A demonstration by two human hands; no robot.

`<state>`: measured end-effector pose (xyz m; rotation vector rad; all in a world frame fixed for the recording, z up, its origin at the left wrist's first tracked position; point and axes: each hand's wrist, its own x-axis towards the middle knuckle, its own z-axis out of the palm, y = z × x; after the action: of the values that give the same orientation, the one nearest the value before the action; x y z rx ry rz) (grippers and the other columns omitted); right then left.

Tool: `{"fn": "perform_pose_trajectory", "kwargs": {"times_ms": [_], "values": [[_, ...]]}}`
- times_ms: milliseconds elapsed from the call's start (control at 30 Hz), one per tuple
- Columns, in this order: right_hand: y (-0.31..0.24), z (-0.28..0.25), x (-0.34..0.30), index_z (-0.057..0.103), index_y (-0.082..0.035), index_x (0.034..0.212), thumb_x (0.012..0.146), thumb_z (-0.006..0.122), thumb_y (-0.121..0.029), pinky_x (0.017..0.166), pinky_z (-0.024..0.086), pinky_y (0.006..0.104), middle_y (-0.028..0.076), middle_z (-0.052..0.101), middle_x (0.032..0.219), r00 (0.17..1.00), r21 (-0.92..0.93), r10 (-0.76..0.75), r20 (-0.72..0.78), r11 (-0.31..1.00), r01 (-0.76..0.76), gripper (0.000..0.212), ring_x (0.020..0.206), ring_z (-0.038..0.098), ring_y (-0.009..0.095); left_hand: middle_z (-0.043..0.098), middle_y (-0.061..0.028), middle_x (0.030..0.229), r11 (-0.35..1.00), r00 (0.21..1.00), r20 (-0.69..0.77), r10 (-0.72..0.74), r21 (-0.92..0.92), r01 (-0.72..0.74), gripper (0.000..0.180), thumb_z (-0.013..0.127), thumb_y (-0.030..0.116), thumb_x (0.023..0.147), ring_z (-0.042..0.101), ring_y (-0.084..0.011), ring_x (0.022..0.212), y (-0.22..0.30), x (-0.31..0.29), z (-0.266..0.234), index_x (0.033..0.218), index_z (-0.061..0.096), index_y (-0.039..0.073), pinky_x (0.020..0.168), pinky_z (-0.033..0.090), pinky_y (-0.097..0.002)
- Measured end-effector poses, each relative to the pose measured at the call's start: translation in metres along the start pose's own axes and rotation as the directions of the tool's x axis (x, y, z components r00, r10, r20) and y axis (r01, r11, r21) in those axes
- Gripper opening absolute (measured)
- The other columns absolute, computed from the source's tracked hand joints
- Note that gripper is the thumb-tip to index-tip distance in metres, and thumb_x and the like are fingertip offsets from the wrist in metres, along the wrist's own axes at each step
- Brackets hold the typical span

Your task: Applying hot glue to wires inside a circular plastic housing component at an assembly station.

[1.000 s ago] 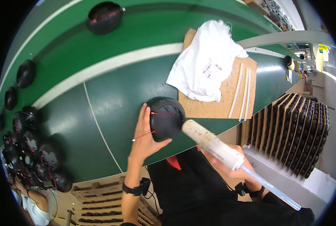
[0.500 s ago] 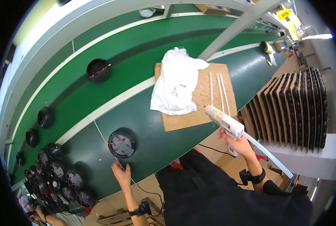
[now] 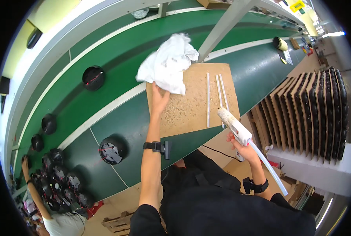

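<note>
My left hand (image 3: 159, 101) reaches over a brown board (image 3: 185, 114), its fingers closed on the near edge of a crumpled white bag (image 3: 165, 61). The bag overhangs the board's far left corner, and the fingertips are partly hidden at its edge. In my right hand (image 3: 242, 150) is a white hot glue gun (image 3: 236, 128), nozzle pointing up and left. A long translucent glue stick (image 3: 268, 170) sticks out of its back end. Several thin white sticks (image 3: 208, 100) lie on the board's right part. A round black housing (image 3: 112, 151) with red wires sits left of my left forearm.
Clustered black housings (image 3: 59, 173) stand at lower left, where another person's arm (image 3: 37, 192) reaches in. More housings (image 3: 93, 78) rest on the green belt (image 3: 124, 55). A slanted grey post (image 3: 222, 33) rises behind the board. Stacked boards with black round parts (image 3: 305, 114) stand at right.
My left hand has left the black housing and taken hold of the white bag, which has moved up and left and crumpled. The right hand still holds the glue gun. The other person's arm reaches farther in.
</note>
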<state>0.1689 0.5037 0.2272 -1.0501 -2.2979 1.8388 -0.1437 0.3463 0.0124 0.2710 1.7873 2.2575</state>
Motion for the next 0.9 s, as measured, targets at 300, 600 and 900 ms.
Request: {"fn": "perform_pose_trajectory", "kwargs": {"times_ms": [300, 600, 900], "values": [[0.044, -0.012, 0.060, 0.063, 0.003, 0.108, 0.082, 0.068, -0.010, 0.072, 0.052, 0.0405, 0.018, 0.067, 0.086, 0.989, -0.369, 0.010, 0.148, 0.928, 0.046, 0.030, 0.080, 0.067, 0.031, 0.071, -0.0198, 0.115, 0.778, 0.881, 0.171, -0.442, 0.562, 0.282, 0.044, 0.068, 0.013, 0.089, 0.069, -0.0300, 0.108, 0.083, -0.145, -0.096, 0.129, 0.059, -0.002, 0.092, 0.055, -0.0395], [0.074, 0.076, 0.188, 0.056, 0.004, 0.116, 0.074, 0.074, -0.010, 0.089, 0.047, 0.0434, 0.023, 0.057, 0.107, 0.869, -0.493, -0.383, 0.315, 0.716, 0.494, 0.047, 0.102, 0.058, 0.039, 0.069, -0.0196, 0.121, -0.283, 0.447, -0.465, -0.764, 0.864, 0.416, 0.055, 0.076, 0.028, 0.080, 0.067, -0.0368, 0.109, 0.162, -0.306, -0.222, 0.126, 0.063, 0.001, 0.096, 0.054, -0.0411], [0.104, 0.123, 0.218, 0.053, -0.002, 0.127, 0.069, 0.080, -0.015, 0.098, 0.046, 0.0485, 0.020, 0.052, 0.123, 0.860, -0.794, -0.429, 0.275, 0.404, 0.455, 0.065, 0.114, 0.051, 0.041, 0.032, -0.0239, 0.154, -0.054, 0.952, -0.275, -0.136, 0.961, 0.270, 0.119, 0.094, 0.032, 0.058, 0.035, -0.0452, 0.140, 0.179, -0.181, -0.195, 0.156, 0.027, 0.021, 0.113, 0.030, -0.0641]]}}
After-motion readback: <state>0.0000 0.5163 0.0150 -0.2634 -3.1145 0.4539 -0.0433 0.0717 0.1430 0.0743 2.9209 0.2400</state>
